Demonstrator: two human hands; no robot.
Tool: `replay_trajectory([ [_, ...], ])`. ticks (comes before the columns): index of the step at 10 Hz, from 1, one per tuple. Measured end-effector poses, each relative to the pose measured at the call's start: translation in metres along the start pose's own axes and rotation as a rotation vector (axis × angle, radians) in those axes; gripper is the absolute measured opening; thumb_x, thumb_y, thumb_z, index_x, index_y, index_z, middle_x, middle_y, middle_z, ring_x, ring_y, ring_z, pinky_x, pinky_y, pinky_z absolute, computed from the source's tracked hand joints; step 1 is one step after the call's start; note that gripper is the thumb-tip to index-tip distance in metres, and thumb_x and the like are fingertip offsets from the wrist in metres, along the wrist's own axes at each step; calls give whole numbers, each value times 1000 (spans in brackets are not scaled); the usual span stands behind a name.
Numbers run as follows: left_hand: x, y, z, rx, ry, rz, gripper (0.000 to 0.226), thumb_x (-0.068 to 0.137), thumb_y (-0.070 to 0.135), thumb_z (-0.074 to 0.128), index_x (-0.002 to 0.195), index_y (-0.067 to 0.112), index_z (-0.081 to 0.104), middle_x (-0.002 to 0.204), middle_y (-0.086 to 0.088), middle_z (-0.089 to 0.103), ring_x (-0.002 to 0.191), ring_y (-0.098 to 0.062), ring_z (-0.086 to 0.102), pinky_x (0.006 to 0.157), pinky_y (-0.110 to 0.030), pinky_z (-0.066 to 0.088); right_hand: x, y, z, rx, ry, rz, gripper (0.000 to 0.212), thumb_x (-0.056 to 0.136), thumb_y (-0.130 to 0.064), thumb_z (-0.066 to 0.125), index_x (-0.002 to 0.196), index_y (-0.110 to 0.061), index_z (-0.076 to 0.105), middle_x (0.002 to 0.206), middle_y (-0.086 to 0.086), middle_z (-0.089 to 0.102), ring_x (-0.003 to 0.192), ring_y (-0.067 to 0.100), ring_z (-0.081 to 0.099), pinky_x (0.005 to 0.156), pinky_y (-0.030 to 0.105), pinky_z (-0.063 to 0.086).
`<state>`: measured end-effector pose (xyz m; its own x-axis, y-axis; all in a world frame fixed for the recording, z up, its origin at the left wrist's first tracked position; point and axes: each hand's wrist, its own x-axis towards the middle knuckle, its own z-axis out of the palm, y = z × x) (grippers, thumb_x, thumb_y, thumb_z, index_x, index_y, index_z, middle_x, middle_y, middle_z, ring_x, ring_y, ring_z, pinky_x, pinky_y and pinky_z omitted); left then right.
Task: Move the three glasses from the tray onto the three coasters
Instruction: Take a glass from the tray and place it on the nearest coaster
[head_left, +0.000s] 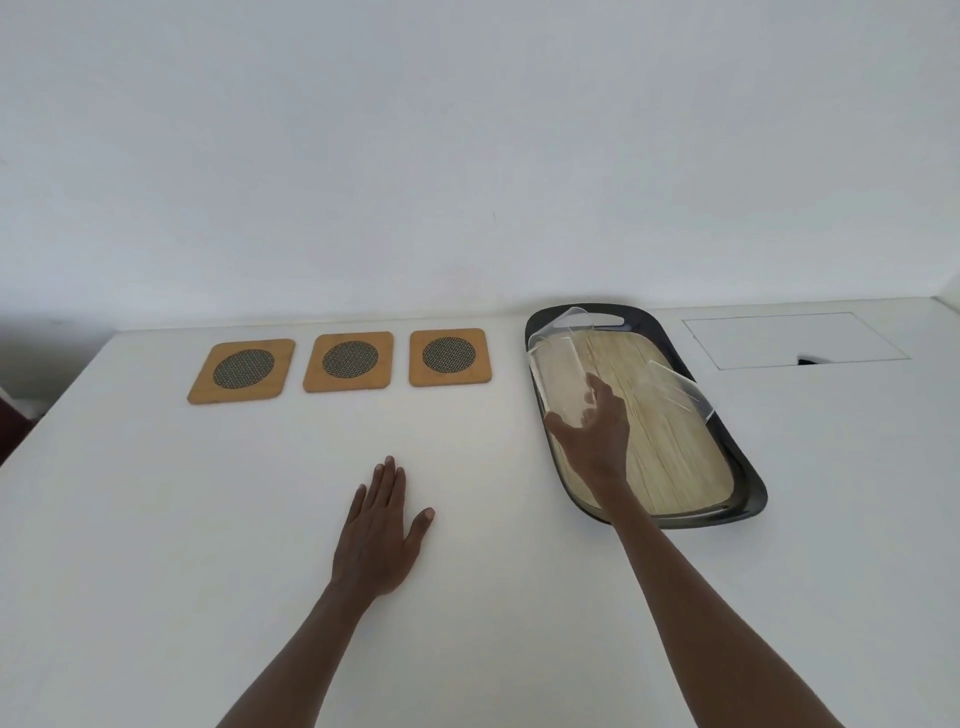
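Note:
Three bamboo coasters with dark mesh centres lie in a row at the back left: left coaster (241, 370), middle coaster (348, 361), right coaster (450, 357). All three are bare. A dark-rimmed tray (748, 483) with a wooden floor sits to their right. Three clear glasses are on it: one at the far end (574, 318), one on the right (678, 391), and a tall one (558, 371) at the left side. My right hand (595, 436) wraps around the lower part of that tall glass. My left hand (382, 535) rests flat on the table, fingers spread.
The white table (208, 519) ends at a left edge, with the white wall right behind it. A rectangular flap with a dark notch (795, 340) is set into the tabletop right of the tray.

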<state>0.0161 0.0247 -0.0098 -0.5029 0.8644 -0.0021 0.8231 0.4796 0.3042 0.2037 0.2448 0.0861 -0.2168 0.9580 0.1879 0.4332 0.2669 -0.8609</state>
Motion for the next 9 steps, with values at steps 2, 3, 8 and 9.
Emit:
replay_trajectory([
  [2,0,0,0,0,9,-1,78,99,58,22,156,10,1,164,1,-13,149,-9,-16,123,-31,-4,1,-5,4,67,20,-63,79,71,-28,79,142,-18,48,120,4,59,106,20,58,85,29,45],
  [3,-1,0,0,0,14,-2,78,99,58,23,156,10,0,164,1,-14,149,-9,-16,123,-30,-5,1,-6,5,106,40,-85,77,72,-22,82,141,-19,49,124,4,58,104,20,60,82,28,49],
  [8,0,0,0,-16,22,-6,80,98,60,24,157,11,3,164,2,-11,149,-8,-15,122,-30,-4,5,-12,-1,160,133,-150,63,73,-22,84,128,-16,55,120,0,62,102,18,57,86,21,44],
  [9,0,0,0,-17,23,-8,80,97,61,24,157,11,3,164,2,-11,149,-8,-15,122,-30,-4,5,-10,-1,150,120,-168,61,74,-23,83,128,-17,55,121,0,62,105,20,58,87,24,45],
])
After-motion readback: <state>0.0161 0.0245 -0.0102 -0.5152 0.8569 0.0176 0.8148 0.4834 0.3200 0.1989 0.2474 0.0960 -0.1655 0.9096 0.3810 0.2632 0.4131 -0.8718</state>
